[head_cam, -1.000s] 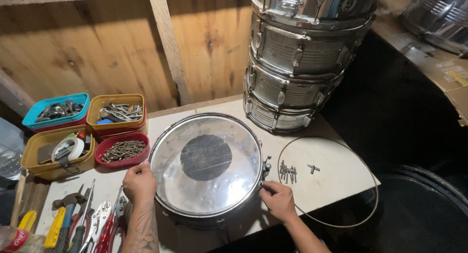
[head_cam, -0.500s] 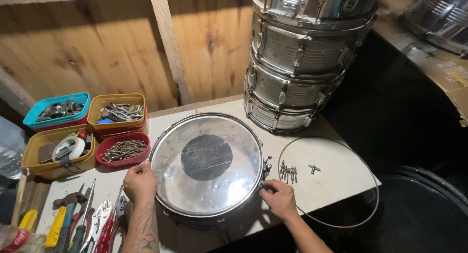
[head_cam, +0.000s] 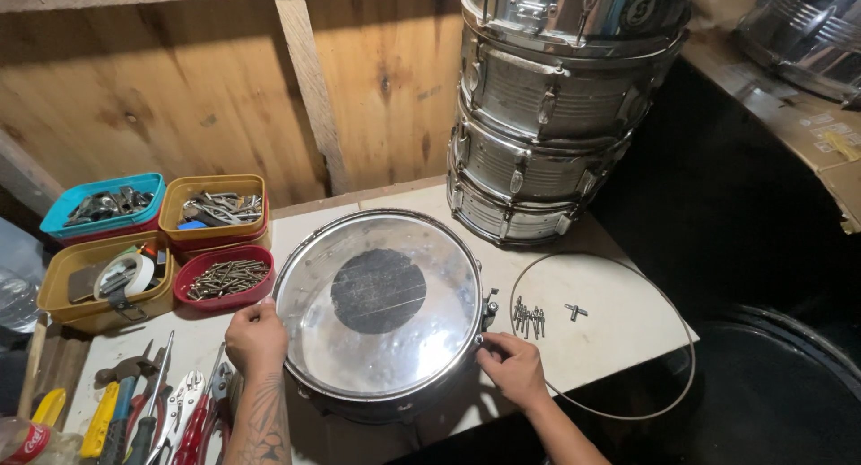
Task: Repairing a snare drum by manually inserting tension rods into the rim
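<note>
Steadying the drum (head_cam: 381, 312) rim, the left hand (head_cam: 256, 338) rests on it; the right hand (head_cam: 511, 368) seems to pinch a rim fitting, so loosening it probably needs firm twisting.

A plywood wall (head_cam: 179, 97) is running behind the pale counter (head_cam: 619, 326), with a bare timber stud (head_cam: 309, 88) leaning up across it. Warm light is falling on the wood and glinting off the stacked metal drum shells (head_cam: 547, 115) against it, while the floor (head_cam: 771, 205) to the right is lying in deep shadow under a cardboard-covered shelf (head_cam: 798, 115).
</note>
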